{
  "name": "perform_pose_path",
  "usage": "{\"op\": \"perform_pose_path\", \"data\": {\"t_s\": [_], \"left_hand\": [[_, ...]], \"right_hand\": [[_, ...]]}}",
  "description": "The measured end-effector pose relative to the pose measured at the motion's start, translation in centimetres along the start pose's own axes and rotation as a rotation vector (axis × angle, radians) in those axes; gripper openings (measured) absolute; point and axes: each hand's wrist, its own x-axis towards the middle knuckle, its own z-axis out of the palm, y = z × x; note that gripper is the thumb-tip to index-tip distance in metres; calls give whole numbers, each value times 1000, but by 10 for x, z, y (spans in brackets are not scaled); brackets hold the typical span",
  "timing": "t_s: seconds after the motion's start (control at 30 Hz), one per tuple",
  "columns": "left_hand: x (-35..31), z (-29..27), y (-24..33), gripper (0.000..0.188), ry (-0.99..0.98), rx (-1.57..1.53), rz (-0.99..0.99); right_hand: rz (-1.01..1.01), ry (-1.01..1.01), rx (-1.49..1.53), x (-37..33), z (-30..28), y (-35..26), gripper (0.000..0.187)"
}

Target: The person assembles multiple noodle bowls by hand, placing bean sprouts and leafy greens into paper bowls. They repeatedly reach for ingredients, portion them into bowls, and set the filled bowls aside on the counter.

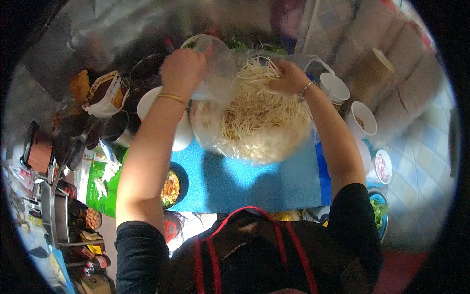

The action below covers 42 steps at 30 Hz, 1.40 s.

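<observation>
A large clear plastic bag full of bean sprouts sits toward the far side of the blue work surface. My left hand, with a bracelet at its wrist, is closed in a fist and pulls up the bag's edge. At the bag's right side, my right hand grips a clump of pale sprouts at the top of the pile. Some of its fingers are hidden behind the sprouts and the plastic.
White bowls stand left of the bag, and another white bowl at the right. A bowl of colourful food sits near my left forearm. Farther left is a tub of dark red sauce. Leafy greens fill a bowl at right.
</observation>
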Motion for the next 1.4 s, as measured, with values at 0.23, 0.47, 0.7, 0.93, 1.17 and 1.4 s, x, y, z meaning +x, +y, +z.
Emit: {"op": "perform_pose_path", "data": {"t_s": [0.23, 0.47, 0.7, 0.93, 1.17, 1.4], "left_hand": [[2, 11, 43, 26, -106, -359, -119], [-29, 44, 26, 33, -294, -1237, -645], [-58, 53, 2, 33, -207, -1127, -519], [-70, 55, 24, 39, 76, -1000, -410], [-72, 54, 3, 35, 207, -719, -390], [-68, 64, -41, 36, 370, -527, -332]], "right_hand": [[-157, -203, -416, 51, 11, -55, 46], [-214, -306, -517, 64, 40, -65, 58], [-261, -59, -661, 31, -18, -63, 57], [12, -101, -949, 12, 0, -61, 34], [-185, 160, -649, 1, -32, -56, 25], [205, -122, -610, -19, -3, 10, 25]]}}
